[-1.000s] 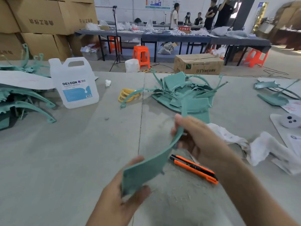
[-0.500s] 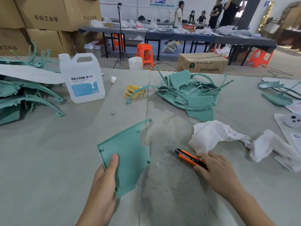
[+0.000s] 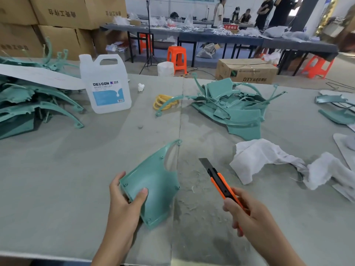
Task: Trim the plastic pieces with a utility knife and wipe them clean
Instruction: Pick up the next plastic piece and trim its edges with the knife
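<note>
Teal plastic piece (image 3: 153,181): flat panel with a curved tip, at the front of the tabletop (image 3: 57,179), held by one corner.
Left hand (image 3: 123,204): grips the panel's near-left corner, thumb on top, fingers curled round its edge.
Right hand (image 3: 247,214): fingers wrapped round the utility knife handle.
Utility knife (image 3: 217,179): orange and black, blade extended, pointing away, just right of the panel and apart from it.
White cloth (image 3: 255,156): crumpled on the tabletop, right of the knife.
Plastic shavings (image 3: 192,204): scattered between the hands.
</note>
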Demonstrator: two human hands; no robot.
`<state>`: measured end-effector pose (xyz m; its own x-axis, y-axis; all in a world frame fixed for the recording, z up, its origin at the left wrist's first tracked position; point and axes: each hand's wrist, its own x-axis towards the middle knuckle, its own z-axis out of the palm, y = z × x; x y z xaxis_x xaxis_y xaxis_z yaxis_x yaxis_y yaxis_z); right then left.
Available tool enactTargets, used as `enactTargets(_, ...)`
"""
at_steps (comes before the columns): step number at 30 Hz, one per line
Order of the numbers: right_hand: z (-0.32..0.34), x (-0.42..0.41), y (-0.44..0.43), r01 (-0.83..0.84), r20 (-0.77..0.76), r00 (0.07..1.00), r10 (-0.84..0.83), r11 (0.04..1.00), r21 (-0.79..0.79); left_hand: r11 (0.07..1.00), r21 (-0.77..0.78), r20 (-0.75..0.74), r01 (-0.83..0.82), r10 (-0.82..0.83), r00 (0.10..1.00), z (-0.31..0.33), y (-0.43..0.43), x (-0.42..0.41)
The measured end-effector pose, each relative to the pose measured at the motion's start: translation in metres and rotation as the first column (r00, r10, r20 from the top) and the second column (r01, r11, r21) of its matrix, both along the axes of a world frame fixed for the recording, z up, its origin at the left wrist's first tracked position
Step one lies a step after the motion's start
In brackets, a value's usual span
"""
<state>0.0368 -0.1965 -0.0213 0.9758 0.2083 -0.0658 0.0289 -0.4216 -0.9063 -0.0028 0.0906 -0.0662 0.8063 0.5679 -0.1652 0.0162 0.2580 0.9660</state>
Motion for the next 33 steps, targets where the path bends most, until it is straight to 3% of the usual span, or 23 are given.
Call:
enactTargets(4,0.012,-0.01,0.022,-0.068,0.076,0.995,0.07,0.997,-0.037,0.985,-0.13,0.069,0.117,-0.109,0.992,-0.002,-0.008,0.0)
enactTargets(8,0.027,-0.019,0.051,-0.196,0.163,0.958,0.235,0.955,-0.224,0.992,-0.006,0.085,0.129,-0.128,0.988,0.006,-0.031,-0.001)
enactTargets(13,0.043,-0.029,0.07,-0.254,0.263,0.909,0.324,0.929,-0.269,0.941,0.331,0.131,0.068,-0.117,0.985,0.026,-0.035,-0.004)
enactTargets(17,0.046,-0.032,0.074,-0.25,0.283,0.904,0.319,0.934,-0.257,0.794,0.607,0.059,0.015,-0.064,0.996,0.035,-0.025,-0.008)
enactTargets(20,0.046,-0.034,0.077,-0.261,0.262,0.908,0.327,0.931,-0.255,0.681,0.73,-0.02,0.056,-0.061,0.998,0.037,-0.022,-0.01)
enactTargets(26,0.043,-0.034,0.079,-0.294,0.247,0.902,0.354,0.923,-0.248,0.624,0.773,-0.095,0.114,-0.064,0.993,0.034,-0.018,-0.013)
enactTargets(33,0.038,-0.021,0.081,-0.145,0.366,0.87,0.329,0.882,-0.448,0.584,0.804,-0.093,0.112,-0.062,0.994,0.032,-0.016,-0.014)
